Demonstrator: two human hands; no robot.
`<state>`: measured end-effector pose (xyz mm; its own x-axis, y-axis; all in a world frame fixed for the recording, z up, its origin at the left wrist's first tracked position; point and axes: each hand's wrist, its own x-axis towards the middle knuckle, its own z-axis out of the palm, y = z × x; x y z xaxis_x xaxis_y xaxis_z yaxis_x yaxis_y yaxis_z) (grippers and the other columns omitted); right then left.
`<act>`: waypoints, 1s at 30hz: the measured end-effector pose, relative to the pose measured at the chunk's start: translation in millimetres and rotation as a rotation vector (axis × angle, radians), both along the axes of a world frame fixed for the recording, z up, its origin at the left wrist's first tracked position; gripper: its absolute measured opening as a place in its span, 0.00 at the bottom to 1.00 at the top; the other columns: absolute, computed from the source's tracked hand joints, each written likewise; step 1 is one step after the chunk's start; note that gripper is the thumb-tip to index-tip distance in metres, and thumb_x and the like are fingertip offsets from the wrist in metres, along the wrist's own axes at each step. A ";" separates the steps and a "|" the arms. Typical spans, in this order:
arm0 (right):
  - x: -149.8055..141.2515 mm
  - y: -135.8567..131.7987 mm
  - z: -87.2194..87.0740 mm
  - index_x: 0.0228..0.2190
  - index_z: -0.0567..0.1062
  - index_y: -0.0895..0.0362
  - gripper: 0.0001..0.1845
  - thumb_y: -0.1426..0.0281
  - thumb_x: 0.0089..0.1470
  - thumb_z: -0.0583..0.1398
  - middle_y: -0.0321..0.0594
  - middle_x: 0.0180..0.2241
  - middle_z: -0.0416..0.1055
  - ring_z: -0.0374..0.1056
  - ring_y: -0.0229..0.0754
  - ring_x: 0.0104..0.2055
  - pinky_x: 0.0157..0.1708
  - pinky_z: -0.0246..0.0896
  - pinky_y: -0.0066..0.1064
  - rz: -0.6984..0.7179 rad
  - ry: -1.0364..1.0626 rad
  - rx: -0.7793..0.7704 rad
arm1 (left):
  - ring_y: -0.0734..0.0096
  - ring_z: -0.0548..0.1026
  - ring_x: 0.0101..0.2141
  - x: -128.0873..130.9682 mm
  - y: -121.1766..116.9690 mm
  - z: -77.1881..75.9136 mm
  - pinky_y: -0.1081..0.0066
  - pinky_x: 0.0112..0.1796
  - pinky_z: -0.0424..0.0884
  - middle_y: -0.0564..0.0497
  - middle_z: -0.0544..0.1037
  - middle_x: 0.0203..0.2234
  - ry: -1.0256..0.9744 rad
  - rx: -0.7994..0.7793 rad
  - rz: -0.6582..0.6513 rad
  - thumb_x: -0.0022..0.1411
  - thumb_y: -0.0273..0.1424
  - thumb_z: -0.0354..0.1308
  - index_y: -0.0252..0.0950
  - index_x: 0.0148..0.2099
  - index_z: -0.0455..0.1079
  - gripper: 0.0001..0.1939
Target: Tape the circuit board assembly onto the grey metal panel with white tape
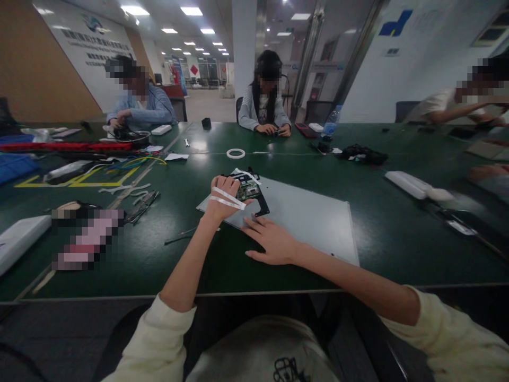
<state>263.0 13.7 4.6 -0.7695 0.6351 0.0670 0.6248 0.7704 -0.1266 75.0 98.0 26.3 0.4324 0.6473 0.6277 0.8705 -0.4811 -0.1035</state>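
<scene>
A flat grey-white panel lies on the green table in front of me. On its left part sits a black frame with a green circuit board, and a strip of white tape crosses its top. My left hand is closed over the frame's left side, its fingertips partly hidden. White tape strips run across the back of that hand. Spread and low, my right hand rests over the panel's near edge, fingertips close to the frame's lower corner and holding nothing.
A white tape roll lies beyond the panel. Left are pliers, a thin dark cable, wires and a white box. A white power strip-like object lies right. Three people sit around the table; a bottle stands far right.
</scene>
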 end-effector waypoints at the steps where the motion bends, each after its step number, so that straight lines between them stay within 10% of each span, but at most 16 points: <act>1: -0.5 -0.6 -0.2 0.59 0.57 0.63 0.39 0.49 0.56 0.46 0.53 0.61 0.48 0.44 0.57 0.62 0.58 0.43 0.47 0.010 0.004 -0.003 | 0.50 0.64 0.42 -0.3 0.2 0.0 0.54 0.44 0.59 0.40 0.70 0.38 0.001 -0.001 -0.005 0.57 0.50 0.51 0.35 0.41 0.67 0.23; 30: 2.3 -5.8 -1.5 0.56 0.63 0.66 0.29 0.63 0.56 0.52 0.56 0.59 0.53 0.44 0.47 0.63 0.59 0.46 0.42 0.541 0.147 0.020 | 0.54 0.67 0.42 35.8 -17.6 -25.5 0.58 0.44 0.60 0.41 0.71 0.38 0.188 -0.215 -0.138 0.55 0.52 0.53 0.32 0.41 0.67 0.27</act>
<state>265.3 7.9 3.1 -0.9669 0.1500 0.2063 0.1168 0.9794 -0.1647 110.8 80.5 0.8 0.6210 0.6837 0.3834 0.7706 -0.6219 -0.1393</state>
